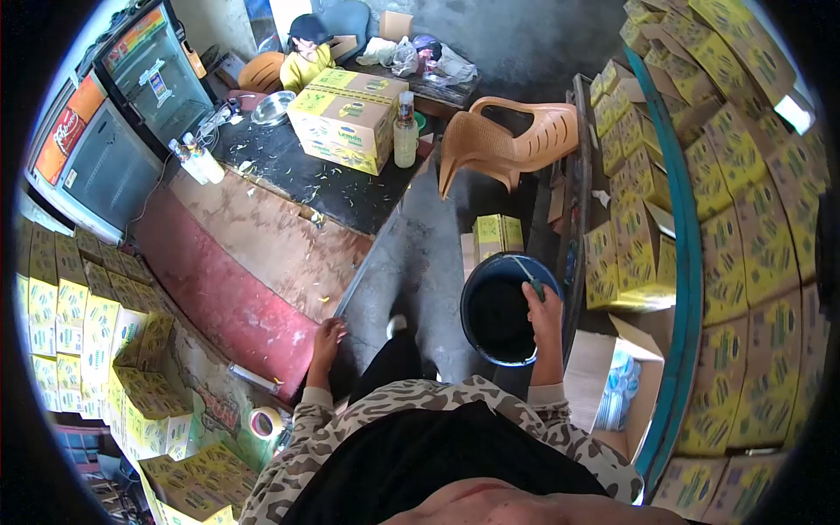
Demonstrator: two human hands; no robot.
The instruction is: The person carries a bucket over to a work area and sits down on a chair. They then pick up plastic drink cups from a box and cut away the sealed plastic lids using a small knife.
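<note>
My right hand [544, 313] is closed round the green handle of a slim tool [535, 285] with a thin metal shaft; whether it is a knife or a screwdriver, I cannot make out. Hand and tool are over the right side of a dark bucket [465, 308] with a blue rim, whose inside looks black. My left hand [329, 337] hangs by the near corner of the long table [271, 328], its fingers loosely bent and apart, with nothing seen in them. Whether it touches the table edge, I cannot tell.
A yellow-printed carton [341, 122] and a bottle [405, 136] stand on the table's black part. Behind sits a person in yellow [304, 66]. A brown plastic chair [512, 144] is ahead. Stacked cartons [735, 227] fill the right; an open box [643, 337] lies beside me.
</note>
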